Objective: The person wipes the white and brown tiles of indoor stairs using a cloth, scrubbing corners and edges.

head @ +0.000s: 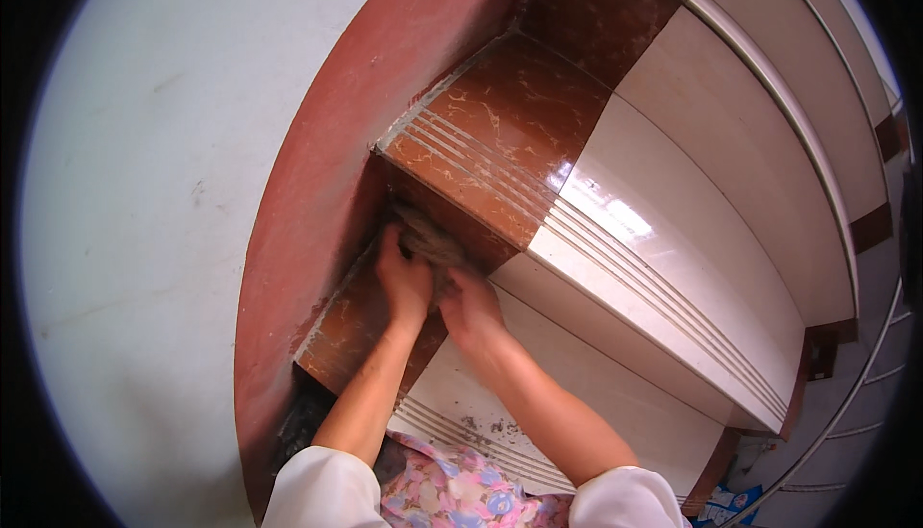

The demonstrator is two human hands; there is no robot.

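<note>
A grey-brown cloth (429, 239), crumpled and dirty-looking, lies in the corner of a tiled stair, against the brown riser under a step. My left hand (406, 272) is at its left end, with the fingers partly hidden in shadow. My right hand (469, 304) is at its lower right end, fingers curled towards it. Both hands are close together above the brown marbled tile (346, 322) of the lower step. How firmly either hand grips the cloth does not show clearly.
A red-painted wall band (310, 189) runs along the left. Above is a step with a grooved edge (469, 167); more cream steps (721, 88) rise at the right. Dark debris (494, 427) lies on the lower step. A metal rail (829, 420) and a blue-white packet (732, 505) show at lower right.
</note>
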